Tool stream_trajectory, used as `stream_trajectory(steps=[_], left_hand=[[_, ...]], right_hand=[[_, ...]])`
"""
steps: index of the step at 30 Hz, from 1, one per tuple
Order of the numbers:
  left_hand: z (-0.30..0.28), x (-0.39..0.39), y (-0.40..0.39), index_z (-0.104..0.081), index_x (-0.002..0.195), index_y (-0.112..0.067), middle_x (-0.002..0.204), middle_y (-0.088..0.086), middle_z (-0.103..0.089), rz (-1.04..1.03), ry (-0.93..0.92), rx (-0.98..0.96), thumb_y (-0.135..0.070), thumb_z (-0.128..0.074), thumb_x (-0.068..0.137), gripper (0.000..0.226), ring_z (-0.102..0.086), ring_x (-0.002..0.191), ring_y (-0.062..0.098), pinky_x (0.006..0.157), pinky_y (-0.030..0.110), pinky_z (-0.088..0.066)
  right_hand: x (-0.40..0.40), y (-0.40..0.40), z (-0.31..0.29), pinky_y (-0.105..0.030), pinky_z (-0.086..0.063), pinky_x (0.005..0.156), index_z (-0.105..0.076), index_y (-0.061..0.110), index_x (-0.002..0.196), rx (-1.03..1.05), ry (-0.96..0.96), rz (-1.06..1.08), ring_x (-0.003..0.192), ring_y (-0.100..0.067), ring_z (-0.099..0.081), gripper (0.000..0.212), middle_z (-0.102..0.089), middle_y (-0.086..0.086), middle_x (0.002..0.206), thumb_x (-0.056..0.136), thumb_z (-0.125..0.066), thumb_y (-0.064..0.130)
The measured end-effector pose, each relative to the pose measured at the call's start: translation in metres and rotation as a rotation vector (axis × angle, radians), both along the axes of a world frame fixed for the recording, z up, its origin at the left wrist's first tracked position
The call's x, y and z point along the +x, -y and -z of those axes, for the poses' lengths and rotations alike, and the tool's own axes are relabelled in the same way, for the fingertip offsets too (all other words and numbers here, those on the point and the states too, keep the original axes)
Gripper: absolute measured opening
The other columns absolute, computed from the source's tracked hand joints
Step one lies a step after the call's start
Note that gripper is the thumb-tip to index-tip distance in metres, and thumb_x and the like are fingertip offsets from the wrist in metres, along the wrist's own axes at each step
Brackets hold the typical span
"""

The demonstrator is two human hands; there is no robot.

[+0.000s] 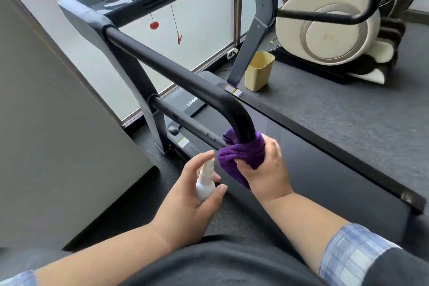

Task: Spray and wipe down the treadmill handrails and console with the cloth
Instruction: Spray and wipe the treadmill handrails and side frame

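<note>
Right hand [269, 165] grasping the cloth [241, 155] should wrap the rail [176, 72] bend fully, sliding toward 11 o'clock, while left hand [192, 195] grasps the bottle [205, 181].

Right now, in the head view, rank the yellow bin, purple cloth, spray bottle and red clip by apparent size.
1. Purple cloth and yellow bin: look alike; the cloth is nearer, so unranked.
2. Spray bottle.
3. Red clip, smallest.
</note>
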State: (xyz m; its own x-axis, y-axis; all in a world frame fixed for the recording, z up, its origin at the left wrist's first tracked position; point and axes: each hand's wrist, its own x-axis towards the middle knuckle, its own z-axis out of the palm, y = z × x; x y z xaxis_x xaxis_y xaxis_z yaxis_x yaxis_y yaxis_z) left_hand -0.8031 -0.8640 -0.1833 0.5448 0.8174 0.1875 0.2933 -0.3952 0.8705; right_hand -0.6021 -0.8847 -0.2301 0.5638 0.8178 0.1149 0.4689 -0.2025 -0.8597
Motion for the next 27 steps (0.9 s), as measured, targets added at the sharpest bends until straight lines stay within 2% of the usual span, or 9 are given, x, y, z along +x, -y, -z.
stream_trajectory(steps=[2,7,9,11,13,17,21,24,27], left_hand=[[0.002,0.0,0.003,-0.034,0.134,-0.059,0.105,-0.019,-0.06,-0.004,-0.034,-0.005,-0.049,-0.064,0.085,0.058,-0.062,0.069,0.009,0.065,0.016,-0.052],[0.002,0.004,0.007,-0.036,0.134,-0.058,0.106,-0.018,-0.06,0.004,-0.043,-0.018,-0.049,-0.065,0.084,0.058,-0.062,0.067,0.008,0.063,0.016,-0.051],[-0.001,0.004,0.005,-0.035,0.134,-0.059,0.106,-0.019,-0.06,-0.001,-0.044,-0.011,-0.05,-0.064,0.085,0.058,-0.062,0.067,0.007,0.062,0.014,-0.05],[-0.005,0.004,0.002,-0.034,0.132,-0.062,0.106,-0.021,-0.06,-0.011,-0.058,-0.001,-0.052,-0.063,0.084,0.058,-0.062,0.069,0.005,0.064,0.013,-0.05],[-0.008,0.003,-0.002,-0.033,0.132,-0.063,0.106,-0.022,-0.06,-0.016,-0.052,-0.001,-0.052,-0.063,0.084,0.057,-0.062,0.07,0.005,0.064,0.012,-0.05],[-0.015,0.0,-0.011,-0.034,0.13,-0.064,0.105,-0.023,-0.06,-0.035,-0.012,-0.017,-0.053,-0.063,0.082,0.057,-0.061,0.071,0.004,0.066,0.013,-0.05],[-0.018,-0.007,-0.028,-0.034,0.13,-0.064,0.105,-0.021,-0.059,-0.035,0.046,-0.028,-0.052,-0.063,0.082,0.057,-0.06,0.069,0.004,0.066,0.016,-0.051],[-0.021,-0.011,-0.046,-0.033,0.129,-0.064,0.105,-0.022,-0.059,-0.016,0.063,-0.055,-0.051,-0.063,0.083,0.057,-0.059,0.067,0.002,0.068,0.017,-0.05],[-0.027,-0.014,-0.07,-0.033,0.129,-0.066,0.105,-0.025,-0.058,0.023,0.072,-0.054,-0.038,-0.068,0.089,0.06,-0.06,0.075,-0.001,0.071,0.013,-0.048]], right_hand=[[-0.001,0.003,0.01,-0.03,-0.045,0.099,-0.051,0.029,0.135,-0.054,-0.054,-0.015,0.109,-0.001,-0.048,0.068,-0.048,0.014,0.124,0.075,-0.081,0.038],[-0.002,0.004,0.008,-0.031,-0.039,0.108,-0.055,0.023,0.136,-0.005,-0.089,-0.052,0.122,0.001,-0.044,0.061,-0.052,0.004,0.132,0.081,-0.08,0.032],[-0.001,0.003,-0.003,-0.024,-0.037,0.107,-0.055,0.019,0.135,0.065,-0.066,-0.047,0.119,0.007,-0.043,0.06,-0.053,0.002,0.131,0.082,-0.08,0.031],[0.001,0.0,-0.018,-0.009,-0.033,0.104,-0.055,0.018,0.136,0.121,-0.012,-0.046,0.117,0.012,-0.042,0.062,-0.053,0.004,0.13,0.082,-0.078,0.036],[0.002,-0.008,-0.036,-0.002,-0.028,0.101,-0.054,0.02,0.137,0.131,0.037,-0.06,0.118,0.009,-0.043,0.066,-0.052,0.007,0.129,0.08,-0.077,0.045],[-0.001,-0.02,-0.062,-0.02,-0.038,0.104,-0.05,0.029,0.138,0.071,0.092,-0.063,0.12,-0.002,-0.048,0.071,-0.05,0.012,0.129,0.077,-0.077,0.055],[-0.004,-0.03,-0.085,-0.023,-0.038,0.103,-0.053,0.033,0.136,0.043,0.229,-0.041,0.121,-0.006,-0.05,0.07,-0.052,0.014,0.128,0.074,-0.077,0.055],[-0.007,-0.041,-0.11,-0.023,-0.04,0.094,-0.053,0.041,0.129,-0.056,0.336,-0.069,0.114,-0.006,-0.052,0.063,-0.049,0.022,0.115,0.073,-0.075,0.059],[-0.016,-0.058,-0.144,-0.027,-0.045,0.08,-0.058,0.042,0.112,-0.189,0.469,-0.126,0.097,-0.009,-0.054,0.046,-0.051,0.021,0.102,0.074,-0.07,0.065]])
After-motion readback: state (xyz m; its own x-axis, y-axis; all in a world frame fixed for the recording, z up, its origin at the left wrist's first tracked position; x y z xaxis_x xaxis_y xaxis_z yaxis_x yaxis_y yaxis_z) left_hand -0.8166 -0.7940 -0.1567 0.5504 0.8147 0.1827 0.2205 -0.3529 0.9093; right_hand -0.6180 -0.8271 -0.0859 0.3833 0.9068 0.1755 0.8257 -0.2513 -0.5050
